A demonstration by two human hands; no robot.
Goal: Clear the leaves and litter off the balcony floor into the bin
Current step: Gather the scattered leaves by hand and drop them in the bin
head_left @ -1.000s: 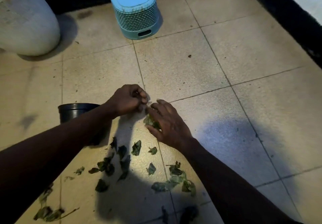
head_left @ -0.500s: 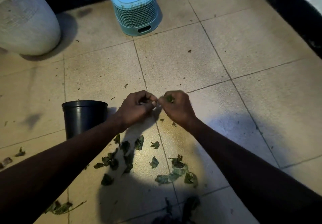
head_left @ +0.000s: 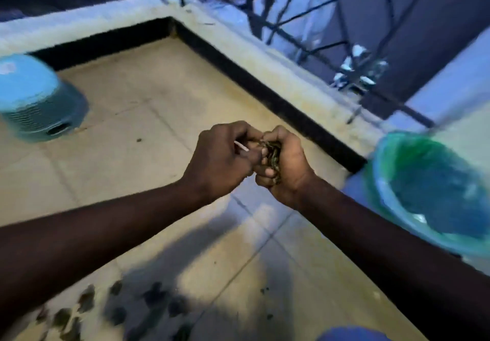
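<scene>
My right hand [head_left: 286, 165] grips a small bunch of green leaves [head_left: 273, 152] in its curled fingers, raised above the tiled floor [head_left: 148, 96]. My left hand [head_left: 220, 157] is curled right beside it, touching the bunch and pinching a thin white scrap [head_left: 241, 146]. The bin [head_left: 434, 192], lined with a green plastic bag, stands at the right edge, a little right of my right hand. Several dark leaves [head_left: 87, 301] lie scattered on the floor at the bottom left. The frame is motion-blurred.
An upturned blue plastic basket [head_left: 37, 101] sits on the floor at the left. A low white parapet [head_left: 265, 56] with a black skirting bounds the balcony, with a metal railing [head_left: 291, 22] above it. A blue object [head_left: 352, 334] peeks in at the bottom edge.
The view has swung up and to the right, bringing the bin and railing in and losing the black pot. Both hands have lifted off the floor together, carrying the gathered leaves toward the right.
</scene>
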